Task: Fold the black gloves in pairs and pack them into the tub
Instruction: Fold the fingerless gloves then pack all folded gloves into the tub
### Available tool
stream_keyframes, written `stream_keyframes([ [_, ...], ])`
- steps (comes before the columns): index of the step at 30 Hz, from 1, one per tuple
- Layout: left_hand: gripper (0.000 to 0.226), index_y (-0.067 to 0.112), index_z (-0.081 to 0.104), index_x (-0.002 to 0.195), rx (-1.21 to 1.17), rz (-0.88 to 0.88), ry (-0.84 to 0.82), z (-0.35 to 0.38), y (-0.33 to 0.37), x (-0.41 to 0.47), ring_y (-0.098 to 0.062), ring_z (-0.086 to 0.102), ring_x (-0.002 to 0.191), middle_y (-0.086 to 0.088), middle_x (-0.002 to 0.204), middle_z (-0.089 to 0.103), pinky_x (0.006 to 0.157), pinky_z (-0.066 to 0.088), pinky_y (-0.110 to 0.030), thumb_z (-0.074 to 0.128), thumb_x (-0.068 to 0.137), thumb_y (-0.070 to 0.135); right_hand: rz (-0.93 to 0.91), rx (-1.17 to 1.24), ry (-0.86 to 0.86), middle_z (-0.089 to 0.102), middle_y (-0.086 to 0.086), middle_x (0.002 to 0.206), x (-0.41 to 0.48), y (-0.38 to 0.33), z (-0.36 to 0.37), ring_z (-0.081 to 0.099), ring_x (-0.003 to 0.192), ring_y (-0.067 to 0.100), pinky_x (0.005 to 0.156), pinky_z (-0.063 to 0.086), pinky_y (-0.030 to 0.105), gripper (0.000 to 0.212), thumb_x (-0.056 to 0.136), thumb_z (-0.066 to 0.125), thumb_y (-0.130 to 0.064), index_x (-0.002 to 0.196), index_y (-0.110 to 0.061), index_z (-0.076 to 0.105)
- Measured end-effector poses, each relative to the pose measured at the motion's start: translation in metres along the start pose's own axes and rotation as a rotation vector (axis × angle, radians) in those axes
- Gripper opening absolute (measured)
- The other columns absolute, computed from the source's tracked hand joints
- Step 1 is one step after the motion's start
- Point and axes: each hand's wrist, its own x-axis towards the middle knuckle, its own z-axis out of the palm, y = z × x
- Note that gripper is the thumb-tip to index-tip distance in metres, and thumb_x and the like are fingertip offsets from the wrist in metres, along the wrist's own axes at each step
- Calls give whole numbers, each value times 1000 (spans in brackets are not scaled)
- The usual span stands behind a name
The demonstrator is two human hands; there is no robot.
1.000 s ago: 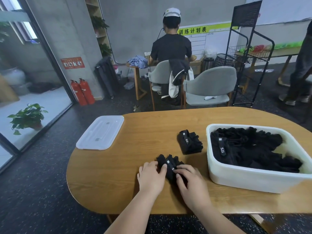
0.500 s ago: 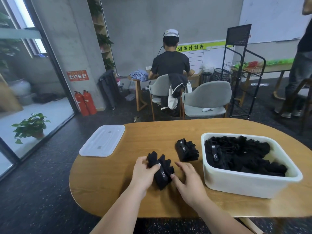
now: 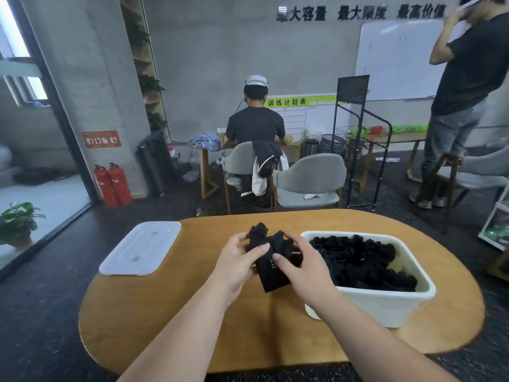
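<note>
Now you hold the gloves up over the table, both hands on them.
Your left hand grips them from the left, thumb across the front; your right hand pinches from the right, thumb alongside. Both forearms reach forward, angling inward. The gloves hang just left of the tub with its black pile; the lid lies well left.

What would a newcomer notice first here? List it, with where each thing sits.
At the centre, the left hand and right hand hold a pair of black gloves above the wooden table. To their right stands a white tub heaped with more black gloves, and a white lid lies flat near the table's left edge.
</note>
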Motion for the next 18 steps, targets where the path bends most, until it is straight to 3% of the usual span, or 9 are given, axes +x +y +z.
stream_keyframes([
  [3, 54, 16, 52, 138, 4, 8, -41, 25, 0, 1, -27, 77, 107, -6, 115, 80, 93, 63, -48, 81, 92, 10, 19, -20, 35, 67, -23, 125, 4, 1, -27, 60, 122, 4, 102, 54, 34, 50, 94, 75, -42, 140, -46, 56],
  [5, 51, 20, 52, 136, 17, 14, -74, 41, -1, 2, -26, 78, 106, -6, 114, 80, 91, 63, -43, 80, 95, 11, 42, 4, 55, 68, -18, 125, 6, 3, -45, 65, 118, 10, 92, 61, 34, 48, 96, 73, -39, 140, -46, 57],
  [7, 51, 24, 51, 138, 76, 24, -87, 55, -5, 4, -21, 78, 105, -2, 113, 80, 88, 62, -36, 79, 96, 15, 58, -27, 105, 67, -16, 127, 7, 7, -63, 63, 119, 11, 95, 58, 34, 49, 97, 73, -37, 143, -42, 56],
  [10, 48, 34, 54, 137, 452, 122, -37, 70, -17, 8, -6, 70, 110, 15, 113, 75, 80, 55, -18, 78, 97, 27, 104, -110, 192, 66, -12, 128, 9, 18, -90, 59, 122, 14, 102, 51, 39, 52, 96, 74, -39, 144, -43, 54],
  [13, 42, 41, 57, 138, 928, 323, -16, 77, -34, 12, -2, 50, 127, 29, 122, 60, 105, 45, -26, 71, 99, 31, 205, -127, 266, 65, -3, 128, 11, 31, -114, 59, 120, 20, 97, 50, 38, 56, 98, 72, -32, 148, -37, 49],
  [18, 40, 34, 61, 143, 1196, 471, -171, 90, -52, 19, -6, 34, 145, 19, 143, 57, 123, 28, -36, 60, 103, 29, 319, -292, 286, 61, 9, 137, 13, 49, -134, 59, 115, 28, 84, 48, 36, 57, 102, 67, -28, 153, -27, 43],
])
